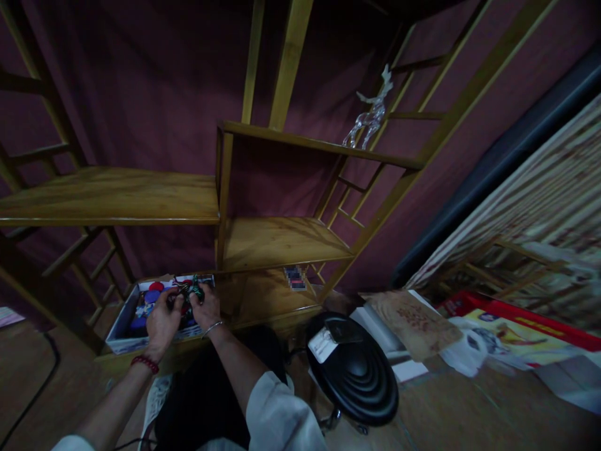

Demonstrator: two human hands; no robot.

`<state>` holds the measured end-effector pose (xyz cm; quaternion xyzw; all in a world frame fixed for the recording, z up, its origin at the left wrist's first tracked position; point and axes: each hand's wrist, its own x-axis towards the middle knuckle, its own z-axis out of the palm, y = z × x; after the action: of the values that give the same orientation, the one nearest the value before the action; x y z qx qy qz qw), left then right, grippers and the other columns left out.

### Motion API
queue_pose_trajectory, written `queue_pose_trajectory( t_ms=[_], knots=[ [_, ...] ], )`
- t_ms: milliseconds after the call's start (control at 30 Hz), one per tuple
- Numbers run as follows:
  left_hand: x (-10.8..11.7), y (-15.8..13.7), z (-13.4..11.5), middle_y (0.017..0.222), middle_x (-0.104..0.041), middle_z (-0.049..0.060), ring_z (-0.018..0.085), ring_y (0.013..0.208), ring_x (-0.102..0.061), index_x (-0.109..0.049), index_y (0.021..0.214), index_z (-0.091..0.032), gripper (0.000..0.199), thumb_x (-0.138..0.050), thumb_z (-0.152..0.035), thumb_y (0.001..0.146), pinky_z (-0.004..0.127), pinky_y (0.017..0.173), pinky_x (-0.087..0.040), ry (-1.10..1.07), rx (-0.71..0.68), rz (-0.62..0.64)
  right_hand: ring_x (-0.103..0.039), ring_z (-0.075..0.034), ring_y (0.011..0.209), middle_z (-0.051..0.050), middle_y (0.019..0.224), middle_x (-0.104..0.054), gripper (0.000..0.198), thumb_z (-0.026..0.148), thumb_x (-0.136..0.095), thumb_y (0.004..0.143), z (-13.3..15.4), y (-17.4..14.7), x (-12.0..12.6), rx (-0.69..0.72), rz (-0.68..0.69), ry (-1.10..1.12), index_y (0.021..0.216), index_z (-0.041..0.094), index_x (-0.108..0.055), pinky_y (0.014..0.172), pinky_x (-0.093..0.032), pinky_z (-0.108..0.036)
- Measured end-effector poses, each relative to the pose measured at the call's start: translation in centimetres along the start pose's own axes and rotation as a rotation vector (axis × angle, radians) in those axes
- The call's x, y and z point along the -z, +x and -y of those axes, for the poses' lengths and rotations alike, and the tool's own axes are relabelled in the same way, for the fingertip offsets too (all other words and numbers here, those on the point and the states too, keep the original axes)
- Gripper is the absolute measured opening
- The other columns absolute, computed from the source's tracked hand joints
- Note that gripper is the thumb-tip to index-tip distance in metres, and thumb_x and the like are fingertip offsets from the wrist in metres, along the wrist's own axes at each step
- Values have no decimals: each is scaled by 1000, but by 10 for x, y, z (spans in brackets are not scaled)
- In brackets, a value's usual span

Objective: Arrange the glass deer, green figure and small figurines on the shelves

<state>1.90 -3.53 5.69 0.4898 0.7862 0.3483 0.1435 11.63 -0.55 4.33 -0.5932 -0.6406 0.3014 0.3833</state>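
Observation:
A white-edged box (123, 319) stands on the lowest shelf at the left, with several small red, blue and white things in it. Over its right half, my left hand (165, 316) and my right hand (206, 307) are close together, fingers curled. Between them is a tangled bundle of green, red and white cords (191, 287), which both hands grip. What exactly the cords belong to is too dark and small to make out. A red bead bracelet is on my left wrist and a thin light band on my right.
The wooden shelf unit (113, 194) rises in front, with boards above my hands. A clear deer figurine (369, 119) stands on an upper board. A round black stool (361, 369), flattened cardboard (413, 326) and a red-yellow box (516, 335) are at the right.

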Motion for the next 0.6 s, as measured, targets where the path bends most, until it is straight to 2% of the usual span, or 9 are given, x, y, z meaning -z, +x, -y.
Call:
queue_pose_trajectory(
  t_ms=[167, 300, 467, 600],
  knots=[
    [18, 2, -10, 88, -65, 10, 28, 76, -60, -54, 113, -23, 49, -39, -53, 77, 34, 62, -44, 67, 74, -5, -57, -18, 98, -6, 103, -61, 34, 24, -54, 72, 15, 0, 8, 40, 8, 5, 105, 18, -58, 89, -43, -29],
    [27, 5, -15, 89, -65, 10, 27, 75, -60, -55, 111, -22, 49, -41, -53, 75, 35, 64, -45, 12, 93, 11, -58, -19, 97, -8, 104, -62, 36, 26, -54, 73, 23, 0, 11, 7, 34, 52, 107, 17, -58, 87, -44, -30],
    [24, 12, -13, 85, -64, 10, 26, 80, -59, -58, 103, -17, 46, -42, -49, 74, 34, 70, -45, -146, 130, 4, -56, -18, 102, -8, 107, -61, 41, 26, -57, 71, 21, 1, 7, -46, 36, 148, 111, 15, -56, 91, -41, -29],
    [14, 19, -4, 72, -61, 8, 26, 76, -58, -60, 85, -15, 40, -45, -49, 70, 36, 69, -45, -226, 216, 3, -55, -18, 105, -7, 110, -60, 44, 25, -60, 69, 18, -2, 9, -68, 55, 168, 112, 16, -55, 92, -40, -28]
  ],
)
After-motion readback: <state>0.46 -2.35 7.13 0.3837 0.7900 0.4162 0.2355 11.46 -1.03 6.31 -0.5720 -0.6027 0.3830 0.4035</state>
